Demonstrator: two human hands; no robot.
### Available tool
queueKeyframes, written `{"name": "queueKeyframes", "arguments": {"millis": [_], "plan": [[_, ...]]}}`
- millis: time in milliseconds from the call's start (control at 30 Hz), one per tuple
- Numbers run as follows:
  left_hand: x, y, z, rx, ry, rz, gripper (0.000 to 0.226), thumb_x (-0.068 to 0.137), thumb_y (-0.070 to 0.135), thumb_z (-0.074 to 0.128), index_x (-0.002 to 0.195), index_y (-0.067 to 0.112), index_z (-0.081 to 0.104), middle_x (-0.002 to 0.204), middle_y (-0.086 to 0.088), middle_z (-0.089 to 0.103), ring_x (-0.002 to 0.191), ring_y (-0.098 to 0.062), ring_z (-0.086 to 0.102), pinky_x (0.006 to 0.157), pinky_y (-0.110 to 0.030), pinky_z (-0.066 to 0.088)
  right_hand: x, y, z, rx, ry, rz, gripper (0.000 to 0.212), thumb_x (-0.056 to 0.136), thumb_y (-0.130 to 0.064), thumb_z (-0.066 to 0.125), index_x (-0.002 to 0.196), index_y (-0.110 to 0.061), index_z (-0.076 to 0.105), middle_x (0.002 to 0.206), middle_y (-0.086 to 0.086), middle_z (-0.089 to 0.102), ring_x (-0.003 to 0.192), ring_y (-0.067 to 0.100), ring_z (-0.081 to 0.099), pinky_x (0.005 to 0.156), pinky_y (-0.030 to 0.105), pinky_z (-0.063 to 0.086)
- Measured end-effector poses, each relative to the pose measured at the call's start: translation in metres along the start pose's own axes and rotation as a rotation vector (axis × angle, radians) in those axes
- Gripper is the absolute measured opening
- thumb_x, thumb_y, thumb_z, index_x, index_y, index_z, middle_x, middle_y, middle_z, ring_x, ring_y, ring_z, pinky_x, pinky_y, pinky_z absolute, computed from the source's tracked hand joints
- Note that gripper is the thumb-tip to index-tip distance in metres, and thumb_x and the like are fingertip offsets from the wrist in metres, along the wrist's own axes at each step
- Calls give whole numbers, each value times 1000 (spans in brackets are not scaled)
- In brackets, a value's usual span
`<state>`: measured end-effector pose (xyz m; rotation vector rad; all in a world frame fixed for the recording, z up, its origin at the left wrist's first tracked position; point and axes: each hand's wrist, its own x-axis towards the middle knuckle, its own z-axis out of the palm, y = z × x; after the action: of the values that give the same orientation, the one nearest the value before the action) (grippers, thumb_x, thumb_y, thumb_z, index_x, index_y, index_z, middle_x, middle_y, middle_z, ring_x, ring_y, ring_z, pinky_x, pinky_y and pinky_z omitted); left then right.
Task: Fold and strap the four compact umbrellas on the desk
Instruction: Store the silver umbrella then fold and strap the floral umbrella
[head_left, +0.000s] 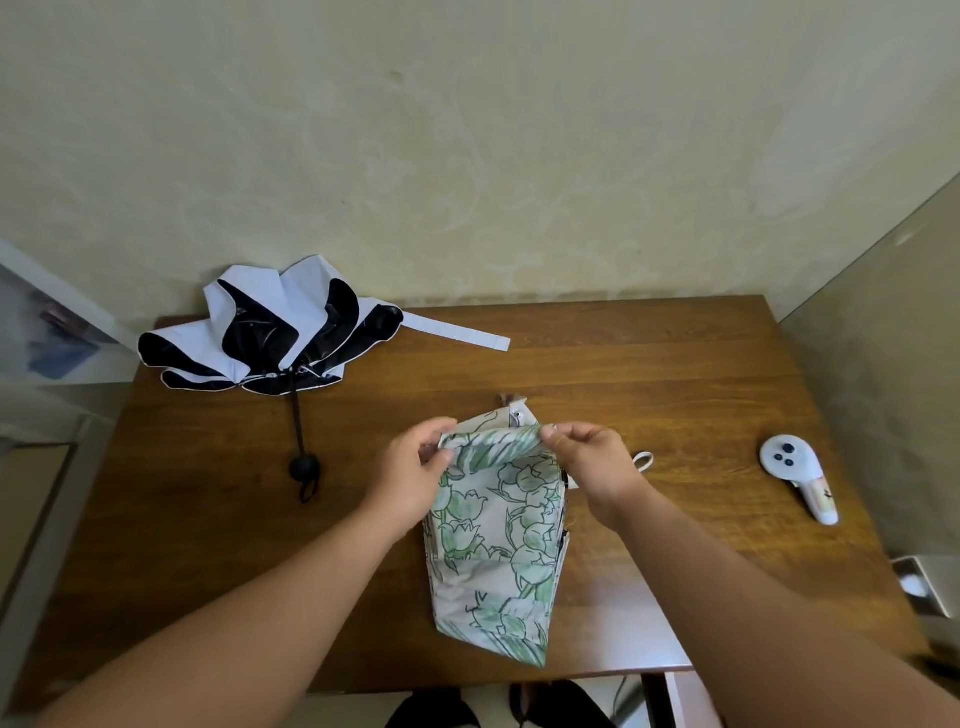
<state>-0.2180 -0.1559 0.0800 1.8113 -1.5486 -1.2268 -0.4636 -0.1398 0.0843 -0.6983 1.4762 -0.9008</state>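
A white umbrella with a green flower print (498, 540) lies collapsed at the middle of the wooden desk (675, 374), its canopy spread flat toward me. My left hand (410, 478) pinches the top left edge of its fabric. My right hand (592, 462) pinches the top right edge of the same fold. Its white wrist loop (643, 460) pokes out behind my right hand. A second umbrella, white outside and black inside (270, 332), lies half open at the desk's back left, its black handle (305, 467) pointing toward me and its white strap (457, 332) stretched out to the right.
A white handheld controller (797, 475) rests near the desk's right edge. The wall runs right behind the desk. Dark shapes (498, 712) show on the floor below the front edge.
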Motion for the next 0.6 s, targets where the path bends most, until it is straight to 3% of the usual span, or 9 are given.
{"name": "queueKeyframes", "arguments": {"millis": [100, 200, 300, 433, 533, 600], "plan": [[9, 5, -4, -74, 9, -30, 36, 98, 17, 71, 125, 41, 67, 107, 15, 67, 101, -3, 60, 83, -27, 50, 1, -6, 1, 6, -14, 3, 17, 100, -14, 69, 93, 0, 75, 88, 11, 79, 77, 15, 73, 75, 30, 55], [14, 3, -8, -223, 6, -127, 27, 95, 12, 75, 112, 32, 73, 105, 8, 72, 97, -9, 67, 86, -29, 55, 1, -7, 0, -3, 23, 7, 17, 100, -11, 68, 91, 3, 75, 83, 12, 78, 70, 16, 73, 62, 23, 56], [16, -2, -10, -386, -60, -293, 23, 93, 13, 77, 106, 32, 77, 106, 6, 73, 95, -13, 67, 85, -32, 53, 2, 0, -6, 10, 39, 35, 19, 99, -13, 70, 96, 6, 75, 91, 16, 79, 77, 21, 74, 68, 28, 58], [16, -5, -10, -606, -101, -514, 23, 95, 12, 75, 106, 31, 80, 75, 10, 69, 68, -9, 50, 64, -26, 45, -2, 2, -3, 45, 23, 30, 17, 99, -8, 68, 92, 5, 74, 87, 16, 78, 75, 20, 73, 65, 23, 57], [16, -6, -8, -594, -104, -455, 26, 96, 11, 73, 110, 32, 79, 89, 5, 71, 72, -10, 56, 68, -26, 49, -4, 4, 0, 42, 29, 7, 17, 100, -8, 67, 91, 5, 73, 90, 17, 78, 77, 19, 72, 66, 20, 57], [13, -6, -9, -461, -124, -335, 32, 94, 9, 75, 114, 33, 77, 105, 1, 75, 89, -14, 69, 76, -25, 54, -4, 4, 1, 18, 33, -5, 18, 100, -9, 67, 92, 5, 74, 94, 16, 78, 81, 18, 72, 71, 21, 57]]}}
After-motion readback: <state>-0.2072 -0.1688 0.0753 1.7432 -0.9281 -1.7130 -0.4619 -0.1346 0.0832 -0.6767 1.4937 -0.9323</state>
